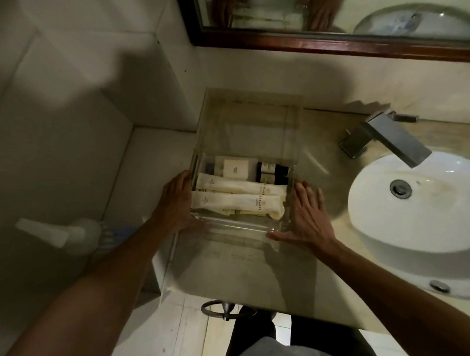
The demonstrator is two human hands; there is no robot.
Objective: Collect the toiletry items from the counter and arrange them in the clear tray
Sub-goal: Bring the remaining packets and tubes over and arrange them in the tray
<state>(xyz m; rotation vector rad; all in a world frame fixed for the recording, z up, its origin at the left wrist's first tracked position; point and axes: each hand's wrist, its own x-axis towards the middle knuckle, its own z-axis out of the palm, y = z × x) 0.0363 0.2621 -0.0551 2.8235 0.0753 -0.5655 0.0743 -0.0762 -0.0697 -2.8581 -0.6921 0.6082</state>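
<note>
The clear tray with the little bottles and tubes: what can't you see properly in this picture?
- Head view: print on the cream tubes and dark bottles in the clear tray is too small to read.
- Bottom tube: mostly hidden under the others.
- Left hand: fingertips hidden behind the tray wall.
- Mirror: cut off by the top edge, blurred.

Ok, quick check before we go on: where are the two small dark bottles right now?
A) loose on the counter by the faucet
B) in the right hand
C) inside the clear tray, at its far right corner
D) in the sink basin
C: the dark bottles lie inside the clear tray, beyond the cream tubes, while the left hand and right hand press its sides.
</note>
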